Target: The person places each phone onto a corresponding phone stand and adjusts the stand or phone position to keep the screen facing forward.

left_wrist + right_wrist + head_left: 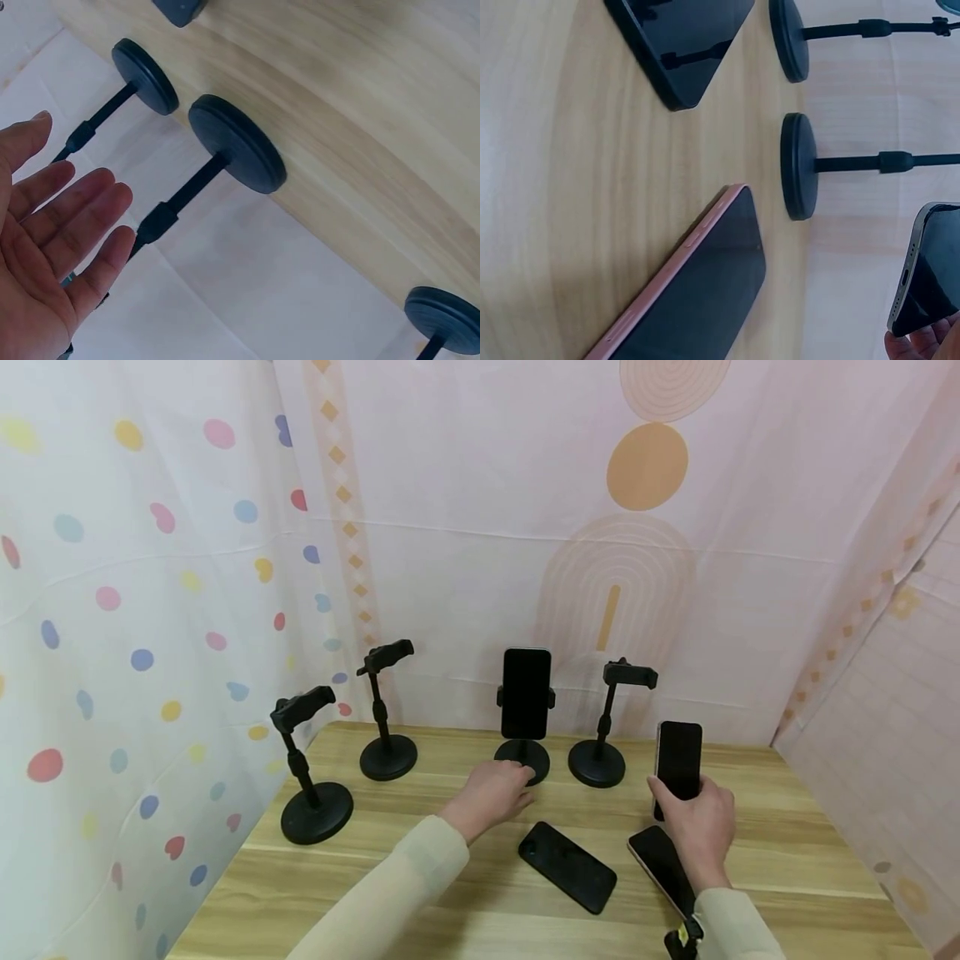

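My right hand (701,827) grips the lower end of a smartphone (679,756), thumb on one edge, dark screen facing me. In the right wrist view its fingertips (900,346) show at that phone's bottom edge. With fingers loosely extended, my left hand (487,795) overlaps the base of the middle phone stand (542,762); its bare palm (30,270) shows in the left wrist view. That stand clamps an upright phone (527,693). A black phone (567,868) lies between my hands. Under my right wrist lies a phone with a pink frame (682,255).
Right of the middle stand is a black phone stand (597,764) with nothing in its clamp. Two more, also unloaded, stand at the left: one farther back (387,757), one nearer (317,814). Patterned curtains (465,585) hang behind and beside the wooden table (795,827).
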### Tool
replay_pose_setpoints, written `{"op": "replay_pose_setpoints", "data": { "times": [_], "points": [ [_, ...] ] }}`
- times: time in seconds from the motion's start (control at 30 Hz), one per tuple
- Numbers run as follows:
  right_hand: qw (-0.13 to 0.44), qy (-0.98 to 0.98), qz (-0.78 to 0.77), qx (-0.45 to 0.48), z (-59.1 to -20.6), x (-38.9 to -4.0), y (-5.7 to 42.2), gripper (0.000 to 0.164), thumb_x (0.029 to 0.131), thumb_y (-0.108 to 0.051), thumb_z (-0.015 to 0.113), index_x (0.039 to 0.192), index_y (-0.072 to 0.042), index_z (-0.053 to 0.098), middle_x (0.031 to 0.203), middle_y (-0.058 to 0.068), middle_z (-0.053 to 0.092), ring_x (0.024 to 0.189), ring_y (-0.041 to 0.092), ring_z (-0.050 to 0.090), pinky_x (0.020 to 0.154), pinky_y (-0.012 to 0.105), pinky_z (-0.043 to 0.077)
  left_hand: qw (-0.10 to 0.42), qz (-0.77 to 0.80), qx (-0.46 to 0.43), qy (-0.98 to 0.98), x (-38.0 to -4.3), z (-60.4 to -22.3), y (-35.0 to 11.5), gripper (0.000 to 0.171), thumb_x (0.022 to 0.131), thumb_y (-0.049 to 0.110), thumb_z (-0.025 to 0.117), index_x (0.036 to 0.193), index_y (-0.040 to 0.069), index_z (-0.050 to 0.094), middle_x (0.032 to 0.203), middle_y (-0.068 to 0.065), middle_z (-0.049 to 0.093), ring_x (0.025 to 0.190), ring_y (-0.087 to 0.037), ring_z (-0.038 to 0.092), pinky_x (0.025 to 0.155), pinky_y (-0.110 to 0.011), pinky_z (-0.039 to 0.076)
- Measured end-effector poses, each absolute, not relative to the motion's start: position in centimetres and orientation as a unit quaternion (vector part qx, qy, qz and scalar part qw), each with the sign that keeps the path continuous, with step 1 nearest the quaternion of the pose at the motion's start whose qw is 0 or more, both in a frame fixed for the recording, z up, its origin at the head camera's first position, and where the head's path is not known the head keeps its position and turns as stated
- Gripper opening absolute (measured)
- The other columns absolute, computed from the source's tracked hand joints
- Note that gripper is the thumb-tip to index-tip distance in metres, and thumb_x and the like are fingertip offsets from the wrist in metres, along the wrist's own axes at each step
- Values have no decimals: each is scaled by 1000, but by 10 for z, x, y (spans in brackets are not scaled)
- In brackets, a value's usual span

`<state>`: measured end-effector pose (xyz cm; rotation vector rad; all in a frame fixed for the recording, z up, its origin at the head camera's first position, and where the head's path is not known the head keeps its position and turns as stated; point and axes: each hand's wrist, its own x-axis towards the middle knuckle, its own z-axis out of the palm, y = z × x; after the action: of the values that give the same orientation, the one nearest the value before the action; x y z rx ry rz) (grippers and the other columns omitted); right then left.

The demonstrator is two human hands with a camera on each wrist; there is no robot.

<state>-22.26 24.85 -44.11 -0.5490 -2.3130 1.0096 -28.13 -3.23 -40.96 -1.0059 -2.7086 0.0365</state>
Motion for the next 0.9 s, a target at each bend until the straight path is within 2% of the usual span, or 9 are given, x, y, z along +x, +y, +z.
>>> {"op": "replay_pose_setpoints", "data": {
  "times": [0.13,0.3,0.53,0.77,0.9],
  "points": [
    [280,-858,380,-202,-436,-223,246,71,81,-50,77,117,9,61,104,25,53,100,40,49,78,56,41,136,8,-352,-926,-282,-405,-27,22,94,35,70,103,15,70,89,-1,69,80,-18,68,64,-34,54],
    [276,-856,388,-203,-431,-224,242,73,82,-53,76,118,9,60,108,25,52,102,40,48,80,57,41,157,14,-362,-919,-283,-401,-19,27,94,40,68,106,16,70,88,1,67,76,-17,68,62,-33,54],
    [273,-851,405,-192,-423,-224,238,75,83,-57,73,123,5,59,111,22,52,103,37,47,82,55,40,158,14,-357,-921,-284,-396,-10,26,95,44,66,103,19,69,83,5,63,71,-12,63,58,-29,50],
    [283,-846,414,-180,-416,-225,234,73,83,-58,73,119,5,61,110,21,53,105,36,46,82,54,39,178,13,-354,-918,-286,-389,-4,29,96,42,65,112,18,70,94,4,68,79,-12,66,64,-29,53],
    [290,-845,414,-176,-412,-225,231,71,83,-56,73,118,4,61,108,20,53,103,35,46,79,51,39,202,10,-356,-912,-286,-383,-1,26,96,41,66,105,17,71,90,2,66,77,-14,65,60,-29,52]
  ]
}}
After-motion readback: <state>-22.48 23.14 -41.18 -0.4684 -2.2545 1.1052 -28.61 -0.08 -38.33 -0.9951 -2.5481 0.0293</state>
